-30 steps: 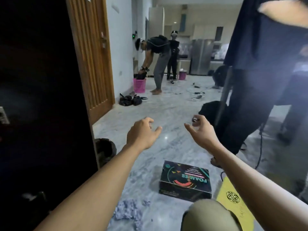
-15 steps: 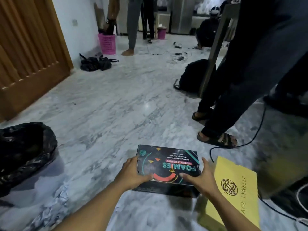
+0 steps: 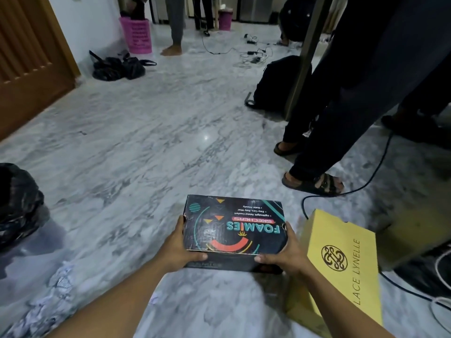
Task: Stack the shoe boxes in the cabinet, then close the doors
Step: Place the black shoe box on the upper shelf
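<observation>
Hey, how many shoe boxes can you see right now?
2. The black Foamies box is gripped between the left hand and right hand at lower centre; the yellow box lies on the floor to its right. Others may sit outside the frame.

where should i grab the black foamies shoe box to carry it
By its two short ends, one hand coming in from each side. The Skechers Foamies shoe box lies flat, lid up, long side toward the person, and looks too wide for one hand. The left hand and right hand hold it so, thumbs on the near edge.
</observation>
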Motion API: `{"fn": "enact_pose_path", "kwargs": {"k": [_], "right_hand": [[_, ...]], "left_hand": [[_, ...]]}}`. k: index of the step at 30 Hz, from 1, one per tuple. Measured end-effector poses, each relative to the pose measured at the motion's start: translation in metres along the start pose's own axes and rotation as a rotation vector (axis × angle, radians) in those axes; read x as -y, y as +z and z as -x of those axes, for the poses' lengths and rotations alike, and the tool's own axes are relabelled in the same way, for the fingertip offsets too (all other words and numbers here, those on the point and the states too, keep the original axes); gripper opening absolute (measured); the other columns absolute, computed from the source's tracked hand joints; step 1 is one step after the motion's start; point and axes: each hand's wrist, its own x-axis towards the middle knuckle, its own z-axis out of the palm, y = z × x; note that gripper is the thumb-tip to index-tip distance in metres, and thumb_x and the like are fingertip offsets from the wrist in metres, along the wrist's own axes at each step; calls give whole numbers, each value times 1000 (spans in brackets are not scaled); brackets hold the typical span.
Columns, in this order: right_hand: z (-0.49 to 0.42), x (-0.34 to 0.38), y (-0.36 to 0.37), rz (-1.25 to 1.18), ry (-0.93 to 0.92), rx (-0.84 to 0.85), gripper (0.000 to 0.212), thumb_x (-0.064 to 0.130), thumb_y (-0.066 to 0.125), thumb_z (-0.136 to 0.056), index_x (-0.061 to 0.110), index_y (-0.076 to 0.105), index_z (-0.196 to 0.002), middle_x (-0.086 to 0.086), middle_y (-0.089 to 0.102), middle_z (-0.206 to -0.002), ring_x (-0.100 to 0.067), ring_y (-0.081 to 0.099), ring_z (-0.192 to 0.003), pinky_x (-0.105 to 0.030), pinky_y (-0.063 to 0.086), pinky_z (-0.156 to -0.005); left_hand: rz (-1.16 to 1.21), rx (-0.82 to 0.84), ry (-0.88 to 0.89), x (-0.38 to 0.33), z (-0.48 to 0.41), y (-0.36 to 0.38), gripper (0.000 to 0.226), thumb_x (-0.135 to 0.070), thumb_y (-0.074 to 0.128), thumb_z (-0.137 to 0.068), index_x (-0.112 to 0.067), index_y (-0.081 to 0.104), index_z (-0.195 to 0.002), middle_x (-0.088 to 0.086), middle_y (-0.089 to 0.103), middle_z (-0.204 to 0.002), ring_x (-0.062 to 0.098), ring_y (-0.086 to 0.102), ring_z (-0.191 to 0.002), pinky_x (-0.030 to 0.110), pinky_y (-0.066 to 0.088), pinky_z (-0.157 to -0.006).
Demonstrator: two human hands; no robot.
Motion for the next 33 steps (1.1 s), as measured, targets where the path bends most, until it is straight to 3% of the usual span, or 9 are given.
{"fn": "enact_pose_path", "kwargs": {"k": [7,10,15,21,25,27,29,31,33], "right_hand": [[4,28,-9,-106,-116,-33,103,5,100,-49,26,47,-134,5,67,-126,-9,67,-114,-26,59,-82],[10,77,-23,-182,-176,-14,97,4,98,-54,31,48,-134,8,68,-125,-6,70,-106,-27,61,-69],[37,177,-46,-146,-363,-50,106,26,104,-44,43,49,-134,14,67,-127,-6,67,-114,-29,58,-91],[119,314,-78,-139,-582,-22,103,27,105,-44,42,53,-132,8,68,-127,-15,68,-116,-48,57,-96],[200,393,-92,-171,-758,-37,98,18,102,-48,43,53,-129,17,69,-123,-6,67,-113,-33,58,-95],[241,425,-92,-188,-830,-22,101,21,103,-47,42,52,-131,15,69,-124,-8,67,-115,-36,58,-96],[276,456,-87,-214,-898,7,105,24,103,-45,41,50,-134,14,67,-128,-5,64,-119,-35,55,-99],[308,486,-79,-259,-978,29,103,22,100,-45,45,47,-131,23,62,-127,11,59,-116,-19,52,-98],[336,515,-70,-272,-1041,35,113,32,101,-43,43,42,-138,22,60,-130,8,57,-120,-24,52,-101]], "left_hand": [[60,-104,53,-30,7,-17,145,-64,96,-22,-41,31,-150,-22,61,-130,7,61,-120,37,49,-107],[-15,-180,108,-79,25,-40,132,-66,94,-27,-44,36,-144,-21,65,-124,9,63,-114,37,51,-102],[-111,-342,190,-171,84,-94,121,-60,97,-34,-36,41,-139,-14,67,-123,12,65,-112,34,53,-96],[-202,-528,303,-288,203,-153,128,-64,93,-31,-34,38,-142,-10,66,-127,15,62,-115,35,51,-98],[-225,-658,410,-344,305,-186,142,-81,84,-21,-34,35,-146,-6,61,-137,18,58,-124,41,50,-104],[-206,-724,480,-363,364,-196,147,-83,83,-20,-32,32,-148,-4,57,-140,17,55,-129,43,47,-108],[-220,-810,538,-380,428,-202,143,-75,89,-27,-30,30,-150,-4,56,-142,17,52,-132,41,45,-110],[-286,-926,561,-395,486,-208,134,-62,93,-40,-29,29,-153,-1,56,-144,20,52,-132,40,46,-109],[-352,-1047,579,-406,536,-217,129,-60,91,-43,-28,30,-153,1,57,-143,22,56,-128,36,49,-103]]}}
